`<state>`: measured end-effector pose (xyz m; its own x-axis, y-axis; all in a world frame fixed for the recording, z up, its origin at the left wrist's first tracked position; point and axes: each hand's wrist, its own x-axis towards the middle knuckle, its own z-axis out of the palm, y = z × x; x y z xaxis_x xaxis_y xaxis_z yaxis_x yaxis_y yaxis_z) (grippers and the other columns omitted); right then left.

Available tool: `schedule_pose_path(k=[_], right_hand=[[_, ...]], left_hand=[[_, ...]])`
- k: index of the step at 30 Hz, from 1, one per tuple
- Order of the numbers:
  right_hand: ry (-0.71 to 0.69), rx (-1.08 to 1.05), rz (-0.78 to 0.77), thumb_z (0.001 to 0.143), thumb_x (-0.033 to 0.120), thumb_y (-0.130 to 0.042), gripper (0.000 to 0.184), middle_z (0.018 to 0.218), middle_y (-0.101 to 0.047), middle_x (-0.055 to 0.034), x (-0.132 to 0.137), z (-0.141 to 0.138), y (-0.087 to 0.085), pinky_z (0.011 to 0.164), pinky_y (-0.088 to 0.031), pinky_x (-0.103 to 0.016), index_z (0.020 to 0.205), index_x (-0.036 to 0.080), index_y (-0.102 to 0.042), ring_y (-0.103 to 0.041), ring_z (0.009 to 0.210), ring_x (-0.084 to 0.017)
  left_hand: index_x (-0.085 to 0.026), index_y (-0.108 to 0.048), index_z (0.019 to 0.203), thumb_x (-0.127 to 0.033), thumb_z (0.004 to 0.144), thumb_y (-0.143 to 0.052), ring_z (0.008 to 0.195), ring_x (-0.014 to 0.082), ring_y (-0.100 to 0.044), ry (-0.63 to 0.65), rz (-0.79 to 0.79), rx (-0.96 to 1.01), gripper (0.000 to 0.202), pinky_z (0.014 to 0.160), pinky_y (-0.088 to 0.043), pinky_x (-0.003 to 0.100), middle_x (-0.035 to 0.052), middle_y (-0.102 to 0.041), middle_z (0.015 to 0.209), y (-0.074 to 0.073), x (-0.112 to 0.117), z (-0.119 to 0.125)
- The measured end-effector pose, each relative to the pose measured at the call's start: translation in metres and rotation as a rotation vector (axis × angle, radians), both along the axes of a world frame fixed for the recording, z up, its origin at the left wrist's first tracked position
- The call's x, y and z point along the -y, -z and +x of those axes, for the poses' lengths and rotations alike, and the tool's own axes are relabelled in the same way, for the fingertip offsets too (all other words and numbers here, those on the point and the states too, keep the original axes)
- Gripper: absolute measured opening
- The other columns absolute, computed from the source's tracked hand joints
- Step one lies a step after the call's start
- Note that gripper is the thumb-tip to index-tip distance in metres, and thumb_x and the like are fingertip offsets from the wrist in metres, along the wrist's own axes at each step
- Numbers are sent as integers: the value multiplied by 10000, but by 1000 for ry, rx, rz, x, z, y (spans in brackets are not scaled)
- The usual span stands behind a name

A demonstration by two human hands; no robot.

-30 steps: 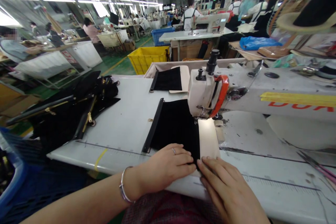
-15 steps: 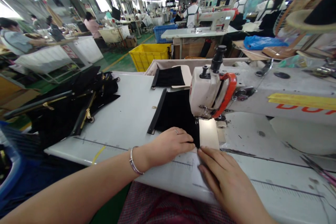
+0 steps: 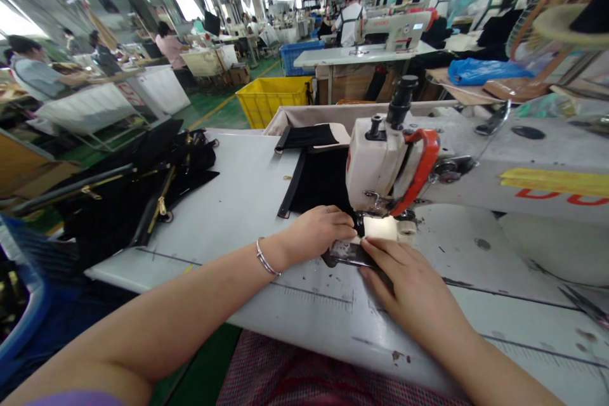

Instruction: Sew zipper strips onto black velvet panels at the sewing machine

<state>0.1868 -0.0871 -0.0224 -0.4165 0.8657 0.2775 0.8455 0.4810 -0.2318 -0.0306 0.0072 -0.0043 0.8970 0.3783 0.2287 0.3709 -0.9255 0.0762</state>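
A black fabric panel [image 3: 320,179] with a dark strip along its left edge lies partly under the head of the white sewing machine [image 3: 372,162]. My left hand [image 3: 321,231], wearing a bracelet, has its fingers bent and closed on the panel's near end, close to the presser foot [image 3: 360,221]. A cream piece [image 3: 380,228] lies beside the panel's right edge, brightly lit. Against its near edge rest the fingertips of my right hand [image 3: 409,273]. Those fingers are stretched out, the thumb apart. What lies beneath both sets of fingertips is hidden.
Another black panel [image 3: 309,136] with a cream piece lies farther back. Black zippered pieces [image 3: 137,184] are heaped at left, above a blue crate [image 3: 33,304]. Scissors [image 3: 585,304] lie at right. A yellow bin [image 3: 273,101] stands beyond the table; people work at other stations.
The black panel and cream piece have moved away from me, farther under the machine head. Both hands have followed them forward. A dark metal plate now shows below my fingers.
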Motion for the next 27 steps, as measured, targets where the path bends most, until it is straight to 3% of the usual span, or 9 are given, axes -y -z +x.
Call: schedule_pose_path(k=[10,20,27], right_hand=[[-2,34,23,926,350,-480,446,1318,-567,-118,-25,0,4,966,-462,-473,1323,155,-534,-539,1171,-284],[11,-1,48,927,317,-479,408,1327,-555,-119,-26,-3,5,984,-443,-463,1297,160,-549,-542,1166,-259],[-2,-14,85,925,288,-481,373,1281,-585,-99,-21,-2,7,961,-452,-482,1269,169,-566,-567,1100,-258]], left_hand=[[-199,-660,1084,-140,928,-522,1073,176,-591,-102,-22,61,216,965,-460,316,29,-658,1141,5,-24,6],[-223,-678,1092,-75,917,-507,1069,149,-593,-166,-38,104,286,982,-465,317,12,-664,1142,10,-26,7],[-213,-678,1066,-123,921,-529,1062,144,-604,-140,-55,106,226,979,-470,318,10,-675,1124,10,-21,6]])
